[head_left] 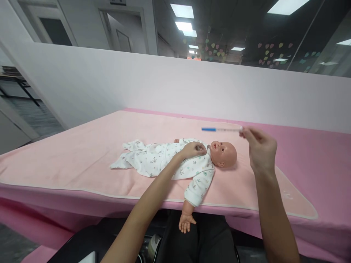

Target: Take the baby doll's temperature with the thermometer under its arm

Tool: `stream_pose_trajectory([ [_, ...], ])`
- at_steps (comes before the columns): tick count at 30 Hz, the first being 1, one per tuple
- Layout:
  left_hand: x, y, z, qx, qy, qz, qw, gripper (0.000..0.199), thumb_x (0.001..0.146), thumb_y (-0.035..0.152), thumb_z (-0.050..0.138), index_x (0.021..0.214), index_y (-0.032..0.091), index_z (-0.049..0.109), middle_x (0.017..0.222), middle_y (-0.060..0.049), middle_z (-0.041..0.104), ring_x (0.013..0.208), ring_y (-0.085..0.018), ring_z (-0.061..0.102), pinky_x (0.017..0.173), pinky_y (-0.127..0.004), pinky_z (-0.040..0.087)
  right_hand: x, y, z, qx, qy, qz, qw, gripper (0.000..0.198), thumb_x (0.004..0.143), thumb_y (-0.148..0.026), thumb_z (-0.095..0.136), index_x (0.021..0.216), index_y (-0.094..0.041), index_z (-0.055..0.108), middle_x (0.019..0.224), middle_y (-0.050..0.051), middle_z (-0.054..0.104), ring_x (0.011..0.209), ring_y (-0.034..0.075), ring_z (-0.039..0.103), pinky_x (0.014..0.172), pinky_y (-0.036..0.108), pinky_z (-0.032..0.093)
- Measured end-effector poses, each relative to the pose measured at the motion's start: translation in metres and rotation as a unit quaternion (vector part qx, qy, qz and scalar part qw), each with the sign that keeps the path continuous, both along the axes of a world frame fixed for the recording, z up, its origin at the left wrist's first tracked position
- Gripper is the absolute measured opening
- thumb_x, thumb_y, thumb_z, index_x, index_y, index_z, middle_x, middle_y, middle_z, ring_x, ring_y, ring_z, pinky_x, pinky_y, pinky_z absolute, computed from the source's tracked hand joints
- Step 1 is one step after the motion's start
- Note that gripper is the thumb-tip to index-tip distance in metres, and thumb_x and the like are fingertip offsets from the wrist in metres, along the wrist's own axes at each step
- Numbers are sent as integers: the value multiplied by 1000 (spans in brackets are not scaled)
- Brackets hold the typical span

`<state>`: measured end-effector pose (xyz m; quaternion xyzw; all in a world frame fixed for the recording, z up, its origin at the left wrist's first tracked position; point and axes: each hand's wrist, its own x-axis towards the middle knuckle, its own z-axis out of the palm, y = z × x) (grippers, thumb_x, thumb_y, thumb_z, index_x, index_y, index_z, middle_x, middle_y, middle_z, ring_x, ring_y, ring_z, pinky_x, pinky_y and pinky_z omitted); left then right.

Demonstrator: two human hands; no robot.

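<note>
A baby doll (223,154) lies on its back, its head to the right, dressed in a white printed outfit (156,157). At the neckline my left hand (193,149) is closed, its fingers pinching the outfit's collar by the doll's chin. My right hand (260,146) is raised to the right of the doll's head. Between its fingertips it grips one end of a slim thermometer (210,129), clear along the shaft with a blue far end pointing left. The thermometer is held level above the head, touching nothing else, and its markings are blurred.
A peach mat (82,153) lies over a pink table cover (315,157). One doll arm (187,215) hangs past the near table edge, over my lap. A white partition (178,84) with glass above it stands behind the table.
</note>
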<state>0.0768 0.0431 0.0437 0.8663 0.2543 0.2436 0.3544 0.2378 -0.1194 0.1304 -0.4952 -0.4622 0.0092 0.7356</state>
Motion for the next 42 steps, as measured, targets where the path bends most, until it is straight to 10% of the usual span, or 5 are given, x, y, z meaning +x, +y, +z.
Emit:
stream_pose_trajectory([
  [10,-3,-4,8,-5,3,-20,1000,19,70,33,53,76,18,63,65,1,56,57,-11,45,54,-21,32,64,-68,-156,-296,132,-82,943,18,59,-42,66,70,-27,65,77,5,68,81,29,63,77,44,48],
  [24,1,4,0,-72,-82,-12,994,18,66,31,57,74,15,61,63,2,54,54,-8,43,53,-21,32,40,-37,-137,-313,-246,-285,872,26,81,-31,36,74,-23,60,70,12,58,72,30,54,67,42,40],
  [31,0,11,-4,-163,-160,-3,974,19,64,29,61,75,14,58,59,3,51,50,-6,40,49,-20,29,-49,31,-100,-259,-387,-101,879,32,89,-27,30,85,-21,62,80,9,63,75,20,59,68,29,42],
  [36,-1,9,-1,-196,-176,9,965,15,64,25,59,74,14,59,53,5,46,46,-4,33,46,-20,24,-73,65,-104,-336,-463,-110,813,33,86,-12,26,92,-16,58,83,12,62,66,18,59,54,25,40],
  [42,-1,6,2,-213,-195,25,957,13,61,22,60,70,14,60,48,6,44,45,-5,33,46,-20,25,-74,65,-114,-351,-431,-147,819,38,84,-15,29,117,-17,47,93,13,61,63,19,61,50,26,40],
])
